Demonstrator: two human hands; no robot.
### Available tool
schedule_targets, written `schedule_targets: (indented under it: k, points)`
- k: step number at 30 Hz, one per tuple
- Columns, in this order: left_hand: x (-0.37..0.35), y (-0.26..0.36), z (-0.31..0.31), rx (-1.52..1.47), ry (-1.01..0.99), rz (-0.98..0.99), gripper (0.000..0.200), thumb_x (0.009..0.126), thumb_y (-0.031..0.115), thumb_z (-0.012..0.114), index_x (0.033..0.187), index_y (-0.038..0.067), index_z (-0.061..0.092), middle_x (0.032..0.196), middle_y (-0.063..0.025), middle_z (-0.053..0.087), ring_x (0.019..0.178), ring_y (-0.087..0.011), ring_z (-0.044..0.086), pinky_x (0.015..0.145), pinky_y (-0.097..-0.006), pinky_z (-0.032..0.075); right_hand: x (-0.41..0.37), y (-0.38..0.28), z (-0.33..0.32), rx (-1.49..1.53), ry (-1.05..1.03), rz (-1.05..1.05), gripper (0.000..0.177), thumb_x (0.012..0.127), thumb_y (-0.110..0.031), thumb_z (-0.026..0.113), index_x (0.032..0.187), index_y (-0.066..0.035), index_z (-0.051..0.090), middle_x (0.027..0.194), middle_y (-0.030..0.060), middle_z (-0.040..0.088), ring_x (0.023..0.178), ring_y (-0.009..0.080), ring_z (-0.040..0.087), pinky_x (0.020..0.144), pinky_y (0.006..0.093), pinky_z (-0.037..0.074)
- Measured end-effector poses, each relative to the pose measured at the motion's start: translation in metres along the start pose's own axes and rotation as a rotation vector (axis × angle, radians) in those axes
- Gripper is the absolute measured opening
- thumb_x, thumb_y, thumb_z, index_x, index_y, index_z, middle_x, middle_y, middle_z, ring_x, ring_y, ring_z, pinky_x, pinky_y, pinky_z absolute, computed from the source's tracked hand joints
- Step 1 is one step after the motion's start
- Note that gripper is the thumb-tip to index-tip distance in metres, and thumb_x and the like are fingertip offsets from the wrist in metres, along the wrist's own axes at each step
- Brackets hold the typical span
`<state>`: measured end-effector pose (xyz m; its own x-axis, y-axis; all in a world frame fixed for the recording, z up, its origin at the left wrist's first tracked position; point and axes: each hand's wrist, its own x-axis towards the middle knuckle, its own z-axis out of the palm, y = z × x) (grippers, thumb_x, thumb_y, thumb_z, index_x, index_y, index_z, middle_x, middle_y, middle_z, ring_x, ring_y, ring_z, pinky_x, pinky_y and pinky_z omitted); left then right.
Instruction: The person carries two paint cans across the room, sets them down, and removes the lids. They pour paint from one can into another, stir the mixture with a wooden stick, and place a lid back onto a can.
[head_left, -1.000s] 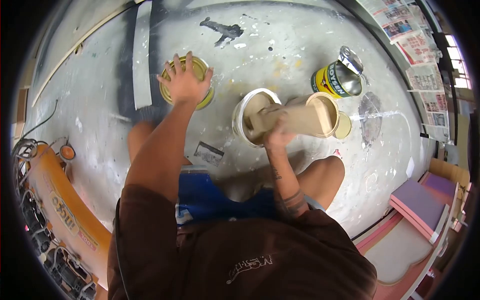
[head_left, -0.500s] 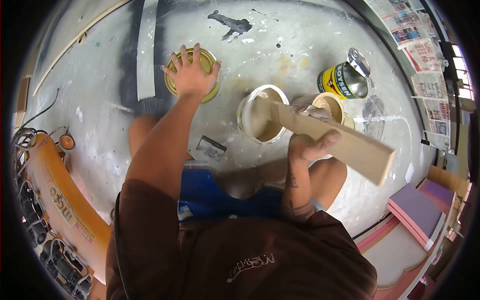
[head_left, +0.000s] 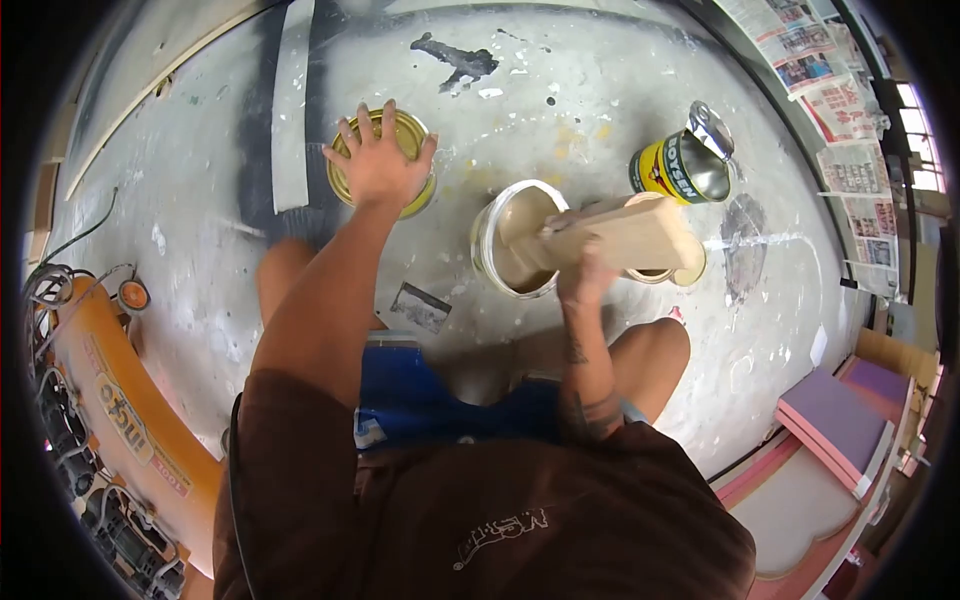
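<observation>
With fingers spread, my left hand [head_left: 383, 172] lies flat on the gold lid of a closed round can [head_left: 418, 200]. My right hand [head_left: 587, 277] is closed around a flat wooden board [head_left: 625, 238]. The board's far end dips into beige paint [head_left: 520, 262] inside a white-rimmed bucket [head_left: 483, 240]. Behind the board, partly covered by it, stands a smaller beige container [head_left: 652, 275]. A yellow and green paint can [head_left: 668, 170] lies tilted to the right, its metal lid [head_left: 708, 128] bent up.
A putty scraper blade [head_left: 420, 307] lies on the paint-spotted floor before my knees. An orange air compressor [head_left: 130, 400] stands at the left. Pink and purple panels [head_left: 835, 430] are at the right, below newspaper sheets [head_left: 840, 125]. A pale strip [head_left: 291, 110] runs along the floor.
My right hand has moved up and slightly left, swinging the board's near end upward and left. The left hand stays on the can lid.
</observation>
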<state>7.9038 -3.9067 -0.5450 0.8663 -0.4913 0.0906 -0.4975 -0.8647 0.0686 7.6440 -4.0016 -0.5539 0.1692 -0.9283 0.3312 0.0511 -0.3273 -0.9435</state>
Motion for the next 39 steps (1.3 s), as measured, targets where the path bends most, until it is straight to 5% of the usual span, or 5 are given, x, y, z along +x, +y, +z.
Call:
schedule_targets:
  k: [7, 14, 23, 33, 39]
  points:
    - [-0.006, -0.002, 0.002, 0.000, -0.019, -0.011, 0.085, 0.088, 0.071, 0.047, 0.155, 0.020, 0.034, 0.161, -0.0160, 0.028, 0.149, -0.0428, 0.020, 0.116, -0.0694, 0.009, 0.027, -0.020, -0.012, 0.002, -0.675, -0.326, 0.057, 0.092, -0.054, 0.049, 0.103, 0.000, 0.065, 0.100, 0.0177, 0.067, 0.093, 0.0301, 0.066, 0.084, 0.0475, 0.053]
    - [-0.009, -0.006, 0.005, -0.010, -0.020, -0.023, 0.085, 0.087, 0.070, 0.048, 0.154, 0.020, 0.035, 0.161, -0.0161, 0.027, 0.149, -0.0431, 0.019, 0.116, -0.0702, 0.011, 0.043, -0.102, -0.006, 0.384, -0.586, -0.108, 0.036, 0.081, -0.030, 0.059, 0.080, 0.005, 0.071, 0.082, 0.0160, 0.073, 0.078, 0.0295, 0.073, 0.072, 0.0353, 0.059]
    - [-0.006, -0.004, 0.001, -0.022, -0.005, -0.015, 0.083, 0.087, 0.069, 0.050, 0.153, 0.020, 0.037, 0.160, -0.0159, 0.028, 0.149, -0.0427, 0.020, 0.115, -0.0705, 0.012, 0.045, -0.052, -0.006, 0.025, -1.094, -0.073, 0.086, 0.084, -0.078, 0.050, 0.086, 0.006, 0.072, 0.091, 0.0183, 0.073, 0.083, 0.0311, 0.071, 0.078, 0.0360, 0.056]
    - [-0.004, -0.005, -0.002, -0.030, -0.013, -0.016, 0.083, 0.087, 0.069, 0.050, 0.153, 0.021, 0.036, 0.160, -0.0169, 0.029, 0.149, -0.0424, 0.019, 0.115, -0.0710, 0.011, 0.005, -0.002, -0.030, 0.214, -0.265, 0.196, 0.103, 0.081, -0.091, 0.034, 0.101, 0.007, 0.059, 0.090, 0.0250, 0.066, 0.083, 0.0359, 0.067, 0.081, 0.0461, 0.056]
    - [-0.006, -0.006, 0.004, -0.022, 0.001, -0.006, 0.083, 0.087, 0.070, 0.050, 0.154, 0.021, 0.036, 0.160, -0.0167, 0.029, 0.149, -0.0423, 0.020, 0.115, -0.0713, 0.011, 0.027, -0.076, -0.003, 0.358, -0.502, -0.225, 0.098, 0.082, -0.090, 0.035, 0.094, 0.005, 0.057, 0.079, 0.0249, 0.066, 0.069, 0.0358, 0.068, 0.070, 0.0477, 0.057]
